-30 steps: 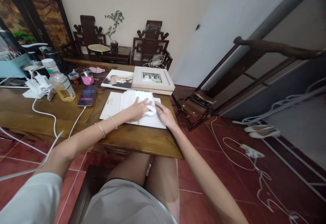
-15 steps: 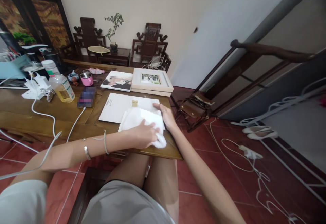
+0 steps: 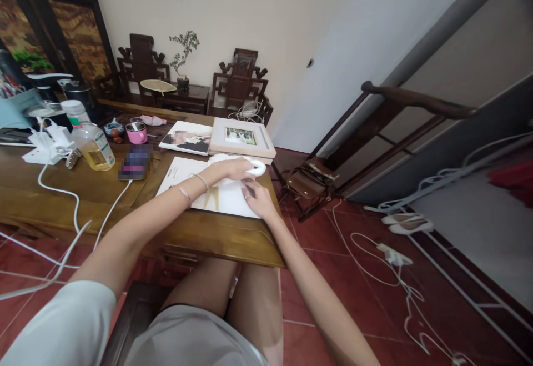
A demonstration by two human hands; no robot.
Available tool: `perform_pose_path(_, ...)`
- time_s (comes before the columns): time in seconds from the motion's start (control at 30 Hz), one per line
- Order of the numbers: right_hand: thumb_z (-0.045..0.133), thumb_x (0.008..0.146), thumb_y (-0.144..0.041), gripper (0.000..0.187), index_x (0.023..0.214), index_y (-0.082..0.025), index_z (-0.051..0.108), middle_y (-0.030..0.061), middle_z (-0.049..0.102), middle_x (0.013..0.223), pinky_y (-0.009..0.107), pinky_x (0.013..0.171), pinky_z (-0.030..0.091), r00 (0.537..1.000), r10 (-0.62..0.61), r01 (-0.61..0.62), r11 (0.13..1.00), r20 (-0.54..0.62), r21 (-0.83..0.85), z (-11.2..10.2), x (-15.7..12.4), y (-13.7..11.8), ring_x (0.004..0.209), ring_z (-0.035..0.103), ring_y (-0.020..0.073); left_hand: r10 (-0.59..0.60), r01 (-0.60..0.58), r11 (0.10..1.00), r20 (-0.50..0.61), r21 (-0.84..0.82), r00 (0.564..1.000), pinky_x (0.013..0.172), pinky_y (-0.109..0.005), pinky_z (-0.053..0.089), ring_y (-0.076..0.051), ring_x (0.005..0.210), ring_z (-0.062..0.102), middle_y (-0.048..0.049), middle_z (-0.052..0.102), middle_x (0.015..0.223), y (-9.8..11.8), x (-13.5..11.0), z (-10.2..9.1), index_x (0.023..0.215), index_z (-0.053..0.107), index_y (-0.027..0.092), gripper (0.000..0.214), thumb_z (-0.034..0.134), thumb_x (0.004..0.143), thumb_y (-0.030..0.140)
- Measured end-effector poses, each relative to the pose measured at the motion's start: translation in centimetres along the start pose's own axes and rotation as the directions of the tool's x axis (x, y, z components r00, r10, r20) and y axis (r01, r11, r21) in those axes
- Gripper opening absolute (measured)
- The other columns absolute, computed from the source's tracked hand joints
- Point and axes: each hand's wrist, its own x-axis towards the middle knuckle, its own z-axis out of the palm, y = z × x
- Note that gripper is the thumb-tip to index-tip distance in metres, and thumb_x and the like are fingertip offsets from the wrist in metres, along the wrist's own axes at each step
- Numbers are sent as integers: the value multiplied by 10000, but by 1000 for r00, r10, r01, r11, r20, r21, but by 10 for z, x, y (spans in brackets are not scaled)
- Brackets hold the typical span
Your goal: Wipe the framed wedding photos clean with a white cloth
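A flat white board (image 3: 233, 206) with small print near its far left corner and a tan mark in its middle lies on the wooden table in front of me. My left hand (image 3: 238, 169) is closed over a folded white cloth (image 3: 258, 168) and presses it onto the board's far right part. Just nearer to me, my right hand (image 3: 258, 199) lies on the board's right side with its fingers stretched out over the surface. Its fingertips come close to the cloth. Part of the cloth is hidden under my left hand.
Behind the board lie a photo book (image 3: 187, 137) and a boxed picture frame (image 3: 250, 135). To the left are a phone (image 3: 135, 163) on a cable, a bottle of yellow liquid (image 3: 97, 146), a pink mug (image 3: 136, 131) and a power strip (image 3: 45, 146). The table edge (image 3: 233, 249) is near my legs.
My left hand has carried the cloth from the board's near edge to its far right part. The right hand has shifted from the right edge onto the board's surface.
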Motion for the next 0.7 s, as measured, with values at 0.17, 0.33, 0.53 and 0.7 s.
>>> perform_pose_path(0.17,494,836,-246,350,1121,-211,694,77,682,1211,438,1074,415,1000,2,-2,1000,-2,1,1,0,2,1209,578,260,-2,2,1000,-1,-2,1000,758,-261,442,-190,829,639,-90,719,964,1,14,7,971,672,134,310,433,972,331)
perform_pose_path(0.33,503,842,-247,364,1153,-179,680,110,629,1297,475,1124,350,1000,11,-12,1000,26,17,2,1,4,1280,522,273,-131,131,986,-2,102,991,893,-292,449,-201,1057,607,-110,670,1164,-15,-20,15,1108,634,152,257,443,963,244)
perform_pose_path(0.53,516,825,-226,380,1172,-182,666,109,626,1302,491,1138,332,1000,19,-19,1000,11,18,4,1,6,1288,516,271,-141,147,964,-43,220,989,1035,-539,369,-283,1385,337,-96,456,1459,-1,-64,42,1076,661,204,393,427,856,-23)
perform_pose_path(0.7,497,752,-142,482,1205,-184,653,94,607,1330,485,1146,328,999,12,-13,1000,32,23,3,1,8,1311,490,273,-48,67,962,-79,263,996,996,-593,397,-344,1340,392,-138,505,1394,57,-104,52,1020,693,192,291,469,887,63)
